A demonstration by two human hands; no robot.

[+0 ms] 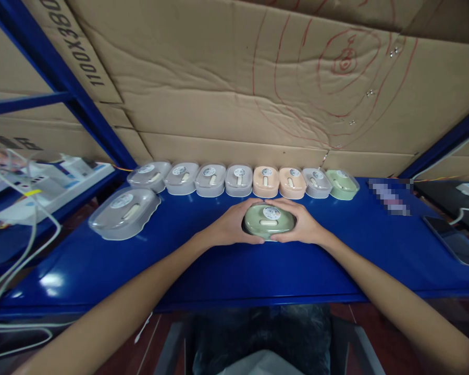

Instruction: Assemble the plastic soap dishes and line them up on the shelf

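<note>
Green box (269,222): is clasped at both ends, in front of two peach boxes (266,182); whether the blue table (258,273) is touched cannot be told.
Left hand (232,223): is curled round the left end.
Right hand (301,223): is curled round the right end.
Back row: eight lidded boxes (239,181) are lined up.

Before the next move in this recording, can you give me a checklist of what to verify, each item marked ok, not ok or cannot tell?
1. Left hand on the green lidded box: ok, curled around its left side.
2. Right hand on the same box: ok, curled around its right side.
3. Round label on it uncovered by fingers: ok.
4. Box fully sealed: cannot tell.
5. Every grey lidded box in the back row: not ok, one sits in front of the row's left end.
</note>
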